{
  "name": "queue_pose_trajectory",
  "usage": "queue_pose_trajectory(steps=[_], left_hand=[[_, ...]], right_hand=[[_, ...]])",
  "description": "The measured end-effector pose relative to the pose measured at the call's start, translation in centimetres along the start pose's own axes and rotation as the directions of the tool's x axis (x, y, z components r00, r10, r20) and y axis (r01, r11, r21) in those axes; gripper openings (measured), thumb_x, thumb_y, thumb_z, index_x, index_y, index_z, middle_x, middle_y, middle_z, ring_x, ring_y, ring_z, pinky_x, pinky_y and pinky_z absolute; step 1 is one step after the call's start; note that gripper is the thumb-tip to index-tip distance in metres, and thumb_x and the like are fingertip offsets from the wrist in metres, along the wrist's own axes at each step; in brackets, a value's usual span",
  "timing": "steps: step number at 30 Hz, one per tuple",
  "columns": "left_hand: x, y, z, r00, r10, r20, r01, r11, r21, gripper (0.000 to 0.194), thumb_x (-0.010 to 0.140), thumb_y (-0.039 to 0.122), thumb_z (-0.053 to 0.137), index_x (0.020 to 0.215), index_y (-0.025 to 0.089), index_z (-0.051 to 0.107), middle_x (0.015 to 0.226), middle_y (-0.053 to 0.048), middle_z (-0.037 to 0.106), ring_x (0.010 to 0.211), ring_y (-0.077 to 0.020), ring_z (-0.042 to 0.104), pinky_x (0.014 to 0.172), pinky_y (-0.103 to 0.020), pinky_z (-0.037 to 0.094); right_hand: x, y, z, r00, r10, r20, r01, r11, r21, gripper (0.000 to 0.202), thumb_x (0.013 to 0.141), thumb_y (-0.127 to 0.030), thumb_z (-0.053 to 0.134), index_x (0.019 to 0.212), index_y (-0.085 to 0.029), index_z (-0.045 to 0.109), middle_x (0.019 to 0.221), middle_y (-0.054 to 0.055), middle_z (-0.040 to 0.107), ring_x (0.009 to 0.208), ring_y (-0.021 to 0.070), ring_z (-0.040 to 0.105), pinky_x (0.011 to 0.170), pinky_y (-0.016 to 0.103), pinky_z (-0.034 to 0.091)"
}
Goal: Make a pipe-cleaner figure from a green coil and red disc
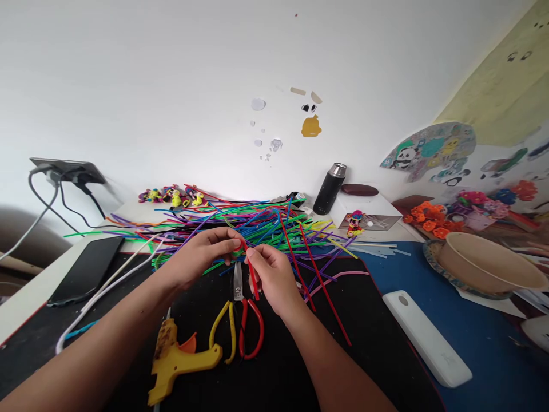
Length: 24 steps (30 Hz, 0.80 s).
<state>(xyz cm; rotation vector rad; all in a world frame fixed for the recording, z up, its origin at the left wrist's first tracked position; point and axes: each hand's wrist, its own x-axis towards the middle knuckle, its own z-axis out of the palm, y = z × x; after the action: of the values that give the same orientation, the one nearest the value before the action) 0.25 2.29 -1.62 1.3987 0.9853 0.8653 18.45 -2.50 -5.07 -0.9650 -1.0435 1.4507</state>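
Both hands meet over the black mat, with a short red pipe cleaner [254, 280] between them. My left hand [214, 250] pinches its upper end, where a bit of green shows at the fingertips. Thumb and forefinger of my right hand [272, 274] close on the red stem, whose free end hangs down. Just below lie scissors [238, 289] with one red handle and, beside it, yellow-handled pliers [231, 332]. A yellow glue gun [184, 360] rests nearer to me. Behind the hands spreads a heap of coloured pipe cleaners [257, 226].
A phone [88, 269] and white cable are at left. Small figures [171, 196] sit at the back. At right are a black flask [329, 189], a white box [369, 212], a white power bank [426, 337], a bowl [493, 263] and orange flowers [429, 217].
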Motion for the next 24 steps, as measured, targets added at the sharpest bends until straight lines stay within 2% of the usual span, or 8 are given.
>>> queue_pose_trajectory(steps=[5, 13, 19, 24], left_hand=[[0.09, -0.08, 0.26, 0.998, -0.058, -0.024, 0.054, 0.989, -0.138, 0.027, 0.079, 0.045, 0.089, 0.087, 0.02, 0.081, 0.088, -0.005, 0.073, 0.077, -0.0192, 0.064, 0.066, -0.03, 0.053], [0.2, -0.36, 0.24, 0.995, -0.096, -0.023, 0.089, 0.969, -0.231, 0.03, 0.073, 0.041, 0.096, 0.087, 0.018, 0.083, 0.084, -0.004, 0.072, 0.076, -0.0169, 0.063, 0.063, -0.025, 0.051], [0.16, -0.15, 0.36, 0.998, -0.058, -0.017, 0.053, 0.98, -0.193, 0.03, 0.074, 0.043, 0.096, 0.084, 0.018, 0.083, 0.084, -0.004, 0.072, 0.075, -0.0171, 0.062, 0.063, -0.025, 0.051], [0.12, 0.14, 0.21, 1.0, -0.006, 0.027, 0.008, 0.996, -0.092, 0.029, 0.079, 0.046, 0.092, 0.086, 0.019, 0.083, 0.084, -0.004, 0.072, 0.074, -0.0169, 0.061, 0.064, -0.027, 0.05]], right_hand=[[0.06, 0.17, -0.2, 1.0, -0.017, 0.013, 0.017, 0.999, -0.042, 0.038, 0.093, -0.056, 0.074, 0.079, -0.022, 0.064, 0.047, -0.008, 0.053, 0.036, 0.0103, 0.047, 0.038, 0.023, 0.03], [-0.03, -0.01, -0.19, 0.999, -0.033, 0.008, 0.034, 0.998, -0.054, 0.04, 0.093, -0.059, 0.074, 0.079, -0.022, 0.065, 0.046, -0.008, 0.052, 0.036, 0.0097, 0.046, 0.037, 0.022, 0.029], [-0.05, -0.03, 0.19, 0.999, 0.002, 0.045, -0.004, 0.998, 0.057, 0.044, 0.087, -0.062, 0.079, 0.078, -0.021, 0.065, 0.05, -0.01, 0.051, 0.036, 0.0088, 0.046, 0.036, 0.021, 0.033], [-0.08, -0.06, 0.06, 0.998, -0.011, 0.058, 0.008, 0.998, 0.059, 0.047, 0.09, -0.066, 0.076, 0.083, -0.02, 0.067, 0.052, -0.009, 0.054, 0.036, 0.008, 0.048, 0.036, 0.019, 0.031]])
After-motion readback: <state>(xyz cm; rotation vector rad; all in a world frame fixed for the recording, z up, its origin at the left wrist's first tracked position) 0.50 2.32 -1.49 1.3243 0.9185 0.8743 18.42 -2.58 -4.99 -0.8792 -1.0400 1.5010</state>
